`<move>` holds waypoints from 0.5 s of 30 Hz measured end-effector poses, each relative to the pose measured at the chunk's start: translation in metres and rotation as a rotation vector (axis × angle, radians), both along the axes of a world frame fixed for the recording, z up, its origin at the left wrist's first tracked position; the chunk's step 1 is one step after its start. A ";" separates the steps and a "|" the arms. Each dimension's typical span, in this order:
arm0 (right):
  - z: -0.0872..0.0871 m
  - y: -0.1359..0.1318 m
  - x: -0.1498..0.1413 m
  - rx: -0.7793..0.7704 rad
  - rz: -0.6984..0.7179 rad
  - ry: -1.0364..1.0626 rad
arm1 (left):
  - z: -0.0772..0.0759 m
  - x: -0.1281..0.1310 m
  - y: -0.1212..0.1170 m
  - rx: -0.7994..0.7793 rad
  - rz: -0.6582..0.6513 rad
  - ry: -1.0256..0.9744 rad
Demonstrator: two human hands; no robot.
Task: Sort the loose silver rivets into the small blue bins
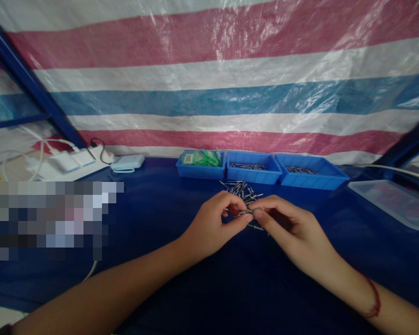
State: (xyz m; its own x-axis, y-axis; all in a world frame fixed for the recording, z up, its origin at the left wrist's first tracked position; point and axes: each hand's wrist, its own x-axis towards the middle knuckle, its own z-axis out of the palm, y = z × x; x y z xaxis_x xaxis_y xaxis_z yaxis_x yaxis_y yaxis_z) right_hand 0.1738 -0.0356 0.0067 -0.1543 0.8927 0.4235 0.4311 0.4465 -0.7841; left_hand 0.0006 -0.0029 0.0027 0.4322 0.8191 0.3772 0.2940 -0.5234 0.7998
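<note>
My left hand [212, 218] is closed, its thumb and fingers pinching a few thin metal pieces, like blind rivets [242, 212], though their exact kind is too small to be sure of. Against its fingertips, my right hand [293, 228] is closed too, thumb and forefinger pinched at the ends of these pieces. Just behind both hands lies a loose pile of similar metal rivets [242, 190] on the blue tabletop [209, 288]. A few more stick out below the fingers, partly hidden.
Three blue bins stand along the back: one with green packets [202, 158], a middle bin [254, 177] and a right bin [310, 180] with dark metal pieces. A clear plastic lid [394, 202] lies right. A power strip [73, 163] and white device [127, 163] are left.
</note>
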 end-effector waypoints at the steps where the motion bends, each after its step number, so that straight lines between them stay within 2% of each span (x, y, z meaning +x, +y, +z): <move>1: 0.000 0.000 0.000 -0.003 -0.008 0.000 | 0.000 0.000 0.000 0.004 0.006 -0.009; 10: 0.004 0.005 0.003 -0.016 0.019 -0.113 | 0.003 -0.001 0.000 -0.034 0.020 -0.030; 12: 0.008 0.013 0.013 0.038 -0.078 -0.126 | 0.003 -0.001 0.001 -0.053 0.037 -0.034; 15: 0.015 0.030 0.039 0.103 -0.402 -0.116 | 0.002 -0.002 0.001 -0.080 0.042 -0.040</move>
State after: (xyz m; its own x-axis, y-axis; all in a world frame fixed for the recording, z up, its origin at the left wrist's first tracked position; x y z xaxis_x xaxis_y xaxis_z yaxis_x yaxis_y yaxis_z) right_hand 0.2124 -0.0059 0.0218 0.1449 0.8455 0.5139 0.6696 0.2986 -0.6801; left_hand -0.0016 -0.0014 0.0044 0.3832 0.8641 0.3263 0.2812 -0.4456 0.8499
